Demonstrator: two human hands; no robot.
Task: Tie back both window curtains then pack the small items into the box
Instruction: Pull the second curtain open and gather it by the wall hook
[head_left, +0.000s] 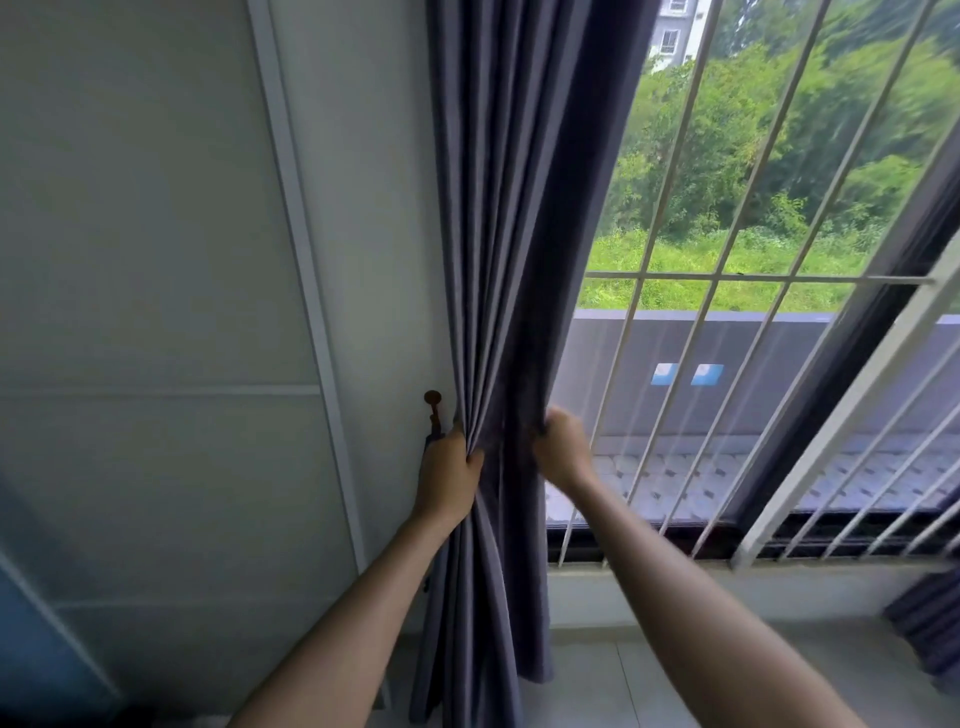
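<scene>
- Two outstretched arms gather a grey curtain (498, 260) beside a barred window (727, 291).
- Left hand (449, 480) fingers clutch its wall-side folds; right hand (563, 447) fingers grip the window-side edge.

Both forearms reached up from the bottom edge. Left hand (448, 475) at centre, fingers curled, gripping. Right hand (563, 447) just right of it, fisted, blurred.

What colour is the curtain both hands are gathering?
The curtain is a plain dark greyish purple, no pattern, seen in the head view.
</scene>
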